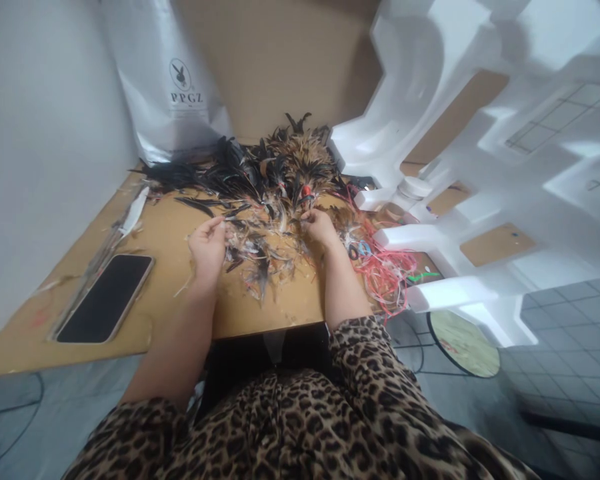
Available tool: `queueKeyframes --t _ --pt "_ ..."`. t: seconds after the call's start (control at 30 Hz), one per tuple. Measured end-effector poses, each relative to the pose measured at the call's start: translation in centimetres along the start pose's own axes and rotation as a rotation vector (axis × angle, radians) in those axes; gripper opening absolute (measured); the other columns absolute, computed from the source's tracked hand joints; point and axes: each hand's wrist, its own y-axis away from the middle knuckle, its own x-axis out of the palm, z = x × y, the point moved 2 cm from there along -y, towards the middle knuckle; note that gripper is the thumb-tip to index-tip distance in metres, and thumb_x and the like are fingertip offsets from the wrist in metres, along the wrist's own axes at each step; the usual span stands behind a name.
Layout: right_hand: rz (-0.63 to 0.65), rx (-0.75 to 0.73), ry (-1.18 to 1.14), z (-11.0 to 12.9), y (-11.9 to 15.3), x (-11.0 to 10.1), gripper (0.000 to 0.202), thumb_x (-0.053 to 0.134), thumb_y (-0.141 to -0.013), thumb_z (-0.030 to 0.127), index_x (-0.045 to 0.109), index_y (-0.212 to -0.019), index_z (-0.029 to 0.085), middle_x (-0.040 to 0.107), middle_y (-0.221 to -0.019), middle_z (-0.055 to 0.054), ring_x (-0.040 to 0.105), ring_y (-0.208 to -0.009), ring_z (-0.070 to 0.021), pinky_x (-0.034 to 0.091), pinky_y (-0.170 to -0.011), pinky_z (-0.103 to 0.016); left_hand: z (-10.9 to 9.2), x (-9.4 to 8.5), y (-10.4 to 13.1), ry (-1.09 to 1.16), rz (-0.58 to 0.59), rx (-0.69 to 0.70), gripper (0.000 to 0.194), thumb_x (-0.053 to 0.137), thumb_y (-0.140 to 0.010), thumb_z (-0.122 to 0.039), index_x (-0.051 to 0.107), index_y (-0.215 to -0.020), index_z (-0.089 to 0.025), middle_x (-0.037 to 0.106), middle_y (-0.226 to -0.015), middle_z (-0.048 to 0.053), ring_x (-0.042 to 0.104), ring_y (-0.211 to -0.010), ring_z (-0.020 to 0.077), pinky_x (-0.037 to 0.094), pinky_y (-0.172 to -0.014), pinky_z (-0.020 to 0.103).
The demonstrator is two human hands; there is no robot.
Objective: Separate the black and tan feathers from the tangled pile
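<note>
Loose small feathers (263, 257) lie scattered on the brown tabletop (170, 300) between my hands. My left hand (209, 247) is at their left edge, thumb and fingers pinched together; what it may hold is too small to make out. On the other side, my right hand (320, 227) is closed in a pinch beside a small red-and-black item (307, 193); anything between its fingertips is hidden. Behind both hands, dark feathers (230, 170) and a brown feather bunch (305, 153) are heaped at the back.
A phone (106, 298) lies at the left. A silver bag (175, 87) stands at the back left. Tangled pink strings (387, 267) and blue-handled scissors (363, 249) lie at the right, beside large white foam pieces (445, 293) that overhang the table's right side.
</note>
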Motion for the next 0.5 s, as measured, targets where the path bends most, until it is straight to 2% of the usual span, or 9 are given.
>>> queueKeyframes --t 0.1,0.27,0.37,0.5 --pt "-0.035 0.038 0.200 0.3 0.1 0.4 0.028 0.052 -0.068 0.014 0.066 -0.092 0.014 0.065 -0.083 -0.006 0.056 -0.075 -0.0149 0.043 -0.077 -0.028 0.6 -0.3 -0.4 -0.011 -0.022 0.001 0.029 0.058 -0.075 -0.030 0.062 -0.098 -0.013 0.066 -0.079 0.005 0.058 -0.057 0.0081 0.044 -0.049 0.018" --pt "0.032 0.080 0.503 1.5 0.7 1.0 0.033 0.050 -0.073 0.013 0.069 -0.100 0.014 0.060 -0.105 -0.016 0.057 -0.094 -0.0237 0.042 -0.084 -0.033 0.7 -0.3 -0.6 0.001 -0.024 -0.018 0.027 0.060 -0.073 -0.029 0.063 -0.096 -0.013 0.066 -0.078 0.005 0.059 -0.059 0.0090 0.045 -0.050 0.019" --pt "0.008 0.050 0.557 2.5 1.3 0.7 0.032 0.051 -0.076 0.017 0.068 -0.102 0.016 0.058 -0.110 -0.016 0.053 -0.102 -0.0250 0.041 -0.089 -0.035 -0.5 -0.2 -0.5 -0.018 -0.024 -0.010 0.025 0.061 -0.073 -0.028 0.064 -0.094 -0.015 0.065 -0.076 0.004 0.060 -0.062 0.0097 0.047 -0.052 0.019" --pt "-0.106 -0.040 0.567 4.3 1.8 0.2 0.030 0.050 -0.080 0.029 0.067 -0.103 0.020 0.054 -0.118 -0.012 0.048 -0.107 -0.0260 0.039 -0.093 -0.039 -2.9 -0.6 -1.2 -0.018 -0.067 0.046 0.022 0.060 -0.073 -0.026 0.065 -0.091 -0.015 0.063 -0.072 0.003 0.059 -0.061 0.0093 0.047 -0.052 0.019"
